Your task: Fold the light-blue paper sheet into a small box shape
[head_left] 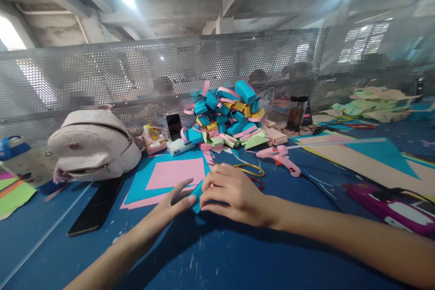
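Observation:
A small folded piece of blue paper (196, 206) is held between my two hands, just above the table. My left hand (174, 202) grips its left side, the thumb pressed on the near face and a finger reaching behind. My right hand (236, 194) curls over the right side of the piece, its fingers bent and covering much of it. Behind my hands lie pink paper sheets (173, 174) on top of blue paper (140, 181). A pink glue gun (281, 158) rests beyond my right hand, and a yellow-handled tool (253, 171), perhaps scissors, is nearer to it.
A pile of folded paper pieces (226, 118) stands against the perforated metal screen (142, 63). On the left are a white backpack (97, 145) and a dark phone (97, 208). Large paper sheets (367, 154) and a purple power strip-like item (380, 206) lie at the right.

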Demonstrator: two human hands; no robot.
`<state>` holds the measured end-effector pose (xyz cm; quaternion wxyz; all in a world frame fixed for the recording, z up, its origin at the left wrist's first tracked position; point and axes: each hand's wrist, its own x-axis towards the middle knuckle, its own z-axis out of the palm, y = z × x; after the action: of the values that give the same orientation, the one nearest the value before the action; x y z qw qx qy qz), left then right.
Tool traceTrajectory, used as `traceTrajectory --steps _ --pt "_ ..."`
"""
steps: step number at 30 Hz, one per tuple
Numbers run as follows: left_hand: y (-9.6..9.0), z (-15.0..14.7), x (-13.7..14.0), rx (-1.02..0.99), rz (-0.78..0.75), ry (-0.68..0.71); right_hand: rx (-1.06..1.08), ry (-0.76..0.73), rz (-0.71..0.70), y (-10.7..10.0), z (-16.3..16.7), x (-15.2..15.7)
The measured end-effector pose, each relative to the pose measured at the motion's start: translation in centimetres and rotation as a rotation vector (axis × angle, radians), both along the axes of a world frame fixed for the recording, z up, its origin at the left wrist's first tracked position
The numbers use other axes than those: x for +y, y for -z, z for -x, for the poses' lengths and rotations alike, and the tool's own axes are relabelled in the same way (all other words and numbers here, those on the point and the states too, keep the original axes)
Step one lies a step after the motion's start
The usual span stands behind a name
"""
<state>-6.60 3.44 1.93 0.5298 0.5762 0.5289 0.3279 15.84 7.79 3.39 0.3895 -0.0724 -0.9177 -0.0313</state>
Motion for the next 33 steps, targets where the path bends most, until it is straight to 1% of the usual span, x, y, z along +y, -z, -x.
traceTrajectory --steps 5,9,14,17,20,22,27,33 --pt "0.6 -0.1 0.1 -0.074 0.006 -0.003 -0.030 0.018 -0.048 0.1 0.1 -0.6" --pt "1.2 -0.5 0.3 -0.118 0.015 0.001 -0.057 0.039 -0.037 0.3 0.3 -1.1" --pt "1.3 -0.9 0.4 -0.138 -0.028 -0.047 0.020 -0.021 0.084 -0.2 0.2 -1.0" --pt "0.8 -0.8 0.3 -0.101 -0.048 -0.094 0.063 0.000 0.166 -1.0 -0.3 -0.2" --pt "0.5 -0.6 0.3 -0.091 -0.043 -0.116 0.106 0.022 0.203 -1.7 -0.9 0.8" --pt "0.6 -0.5 0.4 -0.100 -0.045 -0.097 0.106 0.018 0.199 -1.9 -1.2 1.4" --pt "1.0 -0.4 0.9 -0.123 -0.042 -0.086 0.006 -0.003 0.161 -1.8 -1.4 2.1" --pt "1.6 0.0 1.0 -0.145 -0.027 -0.065 -0.024 0.044 0.127 -1.6 -1.4 2.2"
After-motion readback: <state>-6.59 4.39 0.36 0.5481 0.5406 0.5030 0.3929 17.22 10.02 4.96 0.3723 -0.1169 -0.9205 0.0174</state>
